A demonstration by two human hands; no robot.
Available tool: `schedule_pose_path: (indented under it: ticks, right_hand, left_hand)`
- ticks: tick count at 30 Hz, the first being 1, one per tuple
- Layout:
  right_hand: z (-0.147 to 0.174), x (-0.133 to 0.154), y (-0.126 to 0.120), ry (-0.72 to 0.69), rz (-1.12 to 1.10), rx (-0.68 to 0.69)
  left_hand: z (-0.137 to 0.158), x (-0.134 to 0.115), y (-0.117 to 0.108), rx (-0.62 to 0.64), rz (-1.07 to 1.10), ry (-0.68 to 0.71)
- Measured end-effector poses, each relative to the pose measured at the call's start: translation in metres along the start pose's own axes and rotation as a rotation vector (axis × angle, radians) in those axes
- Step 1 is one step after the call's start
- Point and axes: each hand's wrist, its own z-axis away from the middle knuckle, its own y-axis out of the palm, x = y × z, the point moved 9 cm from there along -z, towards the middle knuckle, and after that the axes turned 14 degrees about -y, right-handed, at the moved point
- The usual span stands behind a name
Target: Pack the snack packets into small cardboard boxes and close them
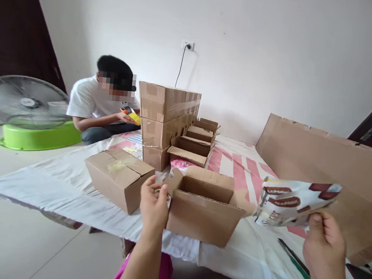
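Observation:
My left hand (154, 204) is at the left side of an open cardboard box (203, 220), its fingers curled at the box's left flap. The box stands upright near the table's front edge with its flaps up; its floor is hidden from me. In my right hand (325, 240), a white and brown printed pouch (285, 204) is pinched by its right lower part. It is held in the air to the right of the box. Left of my left hand sits a closed, taped cardboard box (120, 172). A utility knife (296, 259) lies beneath my right hand.
Taped boxes form a stack (165, 111) further back, beside open boxes (191, 149) in a row. A large cardboard sheet (321, 165) leans at the right. A person (94, 100) sits at the back left holding a phone, near a fan (28, 102) on a green tub (41, 136).

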Motion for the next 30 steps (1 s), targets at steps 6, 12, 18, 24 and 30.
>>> schedule_pose_path:
  ticks: [6, 12, 18, 24, 30]
  right_hand:
    - [0.025, -0.039, 0.029, -0.216, 0.233, 0.279]
    - [0.064, -0.050, 0.062, -0.436, 0.300, 0.425]
    - [0.103, -0.115, 0.041, 0.104, 0.133, 0.061]
    - [0.129, -0.162, 0.063, 0.407, -0.039, 0.295]
    - [0.127, -0.156, 0.061, 0.435, 0.014, 0.338]
  left_hand:
    - [0.078, -0.059, -0.044, -0.344, 0.354, 0.585]
    - [0.210, -0.048, 0.073, 0.820, -0.078, 0.900]
    - [0.151, 0.077, 0.123, 0.946, -1.149, 0.149]
    - [0.052, 0.079, 0.098, 0.584, -1.280, 0.052]
    - [0.026, 0.066, 0.074, 0.236, -1.301, 0.065]
